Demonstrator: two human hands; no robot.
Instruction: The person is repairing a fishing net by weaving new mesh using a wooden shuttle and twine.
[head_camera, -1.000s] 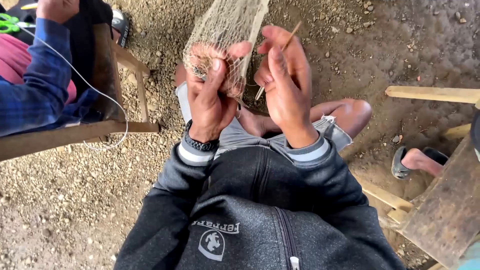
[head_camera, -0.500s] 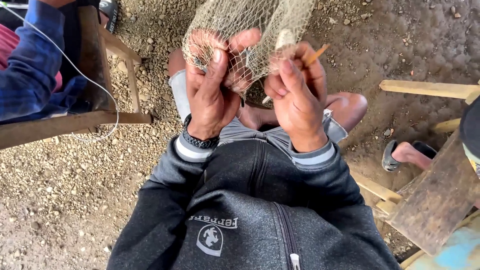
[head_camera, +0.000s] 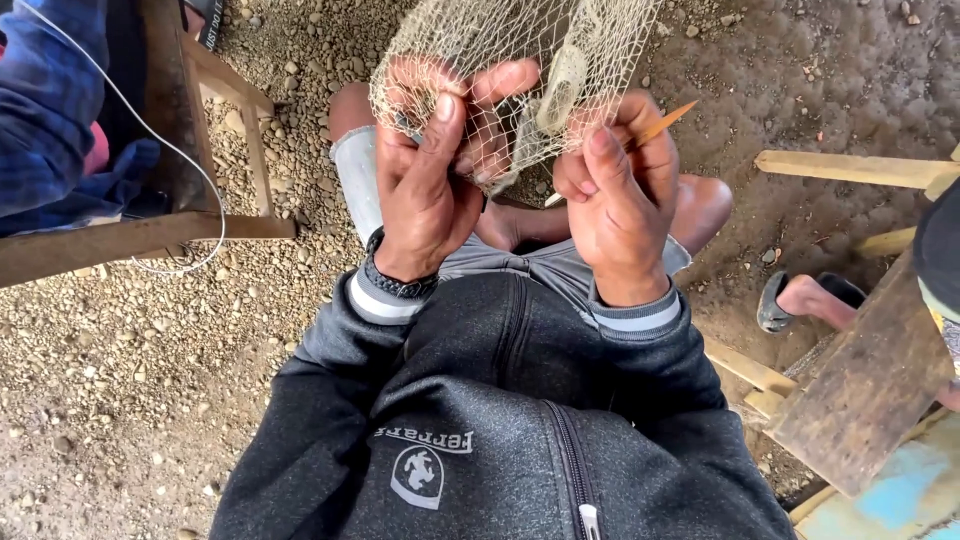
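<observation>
Ground: gravelly dirt floor (head_camera: 120, 400), loose pebbles all over, seen straight down past the seated person's dark zip jacket (head_camera: 480, 420).
Left hand: left hand (head_camera: 425, 190) sits nearest, a dark beaded band at the wrist, fingers curled shut around a bunched fold of the net (head_camera: 480, 50), thumb pointing up over the mesh.
Right hand: right hand (head_camera: 615, 200) is level with it, closed on the net's lower edge; a thin orange-tipped netting needle (head_camera: 660, 125) pokes out past the fingers to the right. Whether the fingertips pinch the needle itself or only the twine, I cannot tell.
Net: pale, fine-meshed, hanging from above the frame down into both fists, held over the person's bare knees (head_camera: 700, 205); something pale and oblong shows through the mesh near the right hand.
Beside: a wooden stool (head_camera: 180, 230) to the left with a white cord (head_camera: 170, 160) looped over it, and another person's blue checked sleeve (head_camera: 50, 110) resting there.
Farther: a plank (head_camera: 850, 168) on the dirt, a bare foot in a sandal (head_camera: 800, 300) to the right, a rough wooden bench (head_camera: 860, 390) at the corner.
Risk: I'd judge the mesh could snag or tear if the needle point catches a wrong loop, and the bunched fold could slip if the left fist loosens, dropping the tension.
</observation>
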